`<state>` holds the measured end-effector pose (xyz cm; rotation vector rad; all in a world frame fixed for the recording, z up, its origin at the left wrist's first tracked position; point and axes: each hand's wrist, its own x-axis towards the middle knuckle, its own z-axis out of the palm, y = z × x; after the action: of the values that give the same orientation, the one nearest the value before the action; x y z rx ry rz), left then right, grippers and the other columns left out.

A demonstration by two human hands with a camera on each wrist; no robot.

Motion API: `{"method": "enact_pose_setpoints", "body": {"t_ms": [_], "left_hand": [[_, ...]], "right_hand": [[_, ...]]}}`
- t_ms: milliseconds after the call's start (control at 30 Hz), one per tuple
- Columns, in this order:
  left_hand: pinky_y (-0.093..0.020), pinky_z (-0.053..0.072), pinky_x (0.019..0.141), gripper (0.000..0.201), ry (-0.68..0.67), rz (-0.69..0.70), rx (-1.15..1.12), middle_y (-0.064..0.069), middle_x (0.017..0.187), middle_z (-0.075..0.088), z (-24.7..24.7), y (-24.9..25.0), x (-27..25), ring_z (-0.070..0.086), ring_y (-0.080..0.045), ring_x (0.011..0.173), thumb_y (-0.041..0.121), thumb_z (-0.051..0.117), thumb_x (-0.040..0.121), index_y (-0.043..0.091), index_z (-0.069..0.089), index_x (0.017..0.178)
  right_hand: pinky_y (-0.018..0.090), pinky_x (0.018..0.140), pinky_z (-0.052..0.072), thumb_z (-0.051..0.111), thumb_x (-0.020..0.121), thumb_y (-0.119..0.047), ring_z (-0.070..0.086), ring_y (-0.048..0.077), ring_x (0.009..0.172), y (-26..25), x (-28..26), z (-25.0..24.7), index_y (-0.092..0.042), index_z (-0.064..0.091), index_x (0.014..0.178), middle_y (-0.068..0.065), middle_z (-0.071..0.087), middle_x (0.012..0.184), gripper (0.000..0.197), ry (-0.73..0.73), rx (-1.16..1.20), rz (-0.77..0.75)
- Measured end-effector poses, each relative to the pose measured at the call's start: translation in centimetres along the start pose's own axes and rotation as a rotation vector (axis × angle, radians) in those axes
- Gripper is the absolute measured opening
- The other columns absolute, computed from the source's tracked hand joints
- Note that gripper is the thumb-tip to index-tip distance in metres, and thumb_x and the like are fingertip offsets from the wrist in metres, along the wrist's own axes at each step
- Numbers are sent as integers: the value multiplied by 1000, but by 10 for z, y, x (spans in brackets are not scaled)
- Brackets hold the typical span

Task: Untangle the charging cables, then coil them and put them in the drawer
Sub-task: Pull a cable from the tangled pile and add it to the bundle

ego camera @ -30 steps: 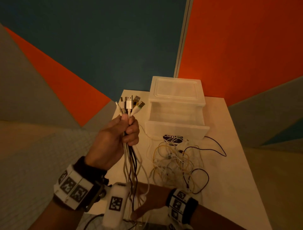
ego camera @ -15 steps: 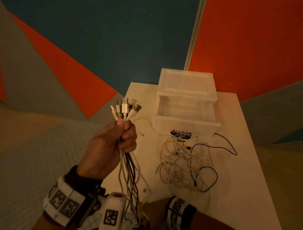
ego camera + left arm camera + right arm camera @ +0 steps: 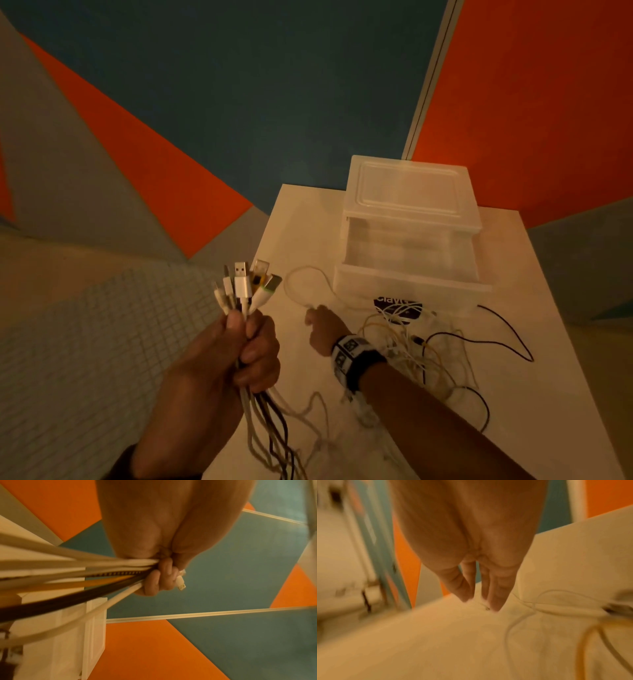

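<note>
My left hand (image 3: 239, 346) grips a bundle of charging cables (image 3: 245, 289) upright, with several plugs sticking out above the fist and the cords hanging down below it. The left wrist view shows the same fist (image 3: 159, 577) closed round white, black and yellow cords (image 3: 77, 574). My right hand (image 3: 322, 325) reaches across the white table (image 3: 548, 394) with straight fingers (image 3: 494, 599) just above a thin cream cable's end (image 3: 486, 607), holding nothing. A tangle of white, yellow and black cables (image 3: 421, 353) lies in front of the translucent drawer unit (image 3: 407, 192), whose drawer (image 3: 411, 270) stands pulled open.
The drawer unit stands at the table's far end against orange and teal wall panels. A black cable (image 3: 507, 329) loops out to the right of the tangle. The table's left edge (image 3: 270, 219) drops off to a tiled floor.
My right hand has left the hanging cords near the bottom and reached forward to the thin cream cable by the drawer. The left hand keeps its grip on the bundle.
</note>
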<state>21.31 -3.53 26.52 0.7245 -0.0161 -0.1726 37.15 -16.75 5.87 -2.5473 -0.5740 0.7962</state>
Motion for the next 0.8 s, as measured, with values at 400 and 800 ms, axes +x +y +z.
{"method": "enact_pose_setpoints", "body": {"t_ms": [400, 800], "left_hand": [[-27, 44, 44, 38, 160, 14, -4, -4, 64, 48, -31, -5, 10, 46, -9, 43, 33, 89, 67, 7, 67, 84], [-24, 31, 49, 14, 356, 167, 349, -1, 70, 37, 0, -33, 45, 24, -12, 55, 22, 48, 94, 8, 47, 93]], "right_hand": [[38, 117, 23, 50, 95, -8, 30, 33, 140, -1, 37, 19, -1, 42, 139, 19, 33, 150, 45, -31, -233, -49], [28, 69, 54, 66, 89, -12, 65, 13, 77, -36, -147, -117, -19, 76, 99, -5, 65, 87, 16, 578, 591, -503]]}}
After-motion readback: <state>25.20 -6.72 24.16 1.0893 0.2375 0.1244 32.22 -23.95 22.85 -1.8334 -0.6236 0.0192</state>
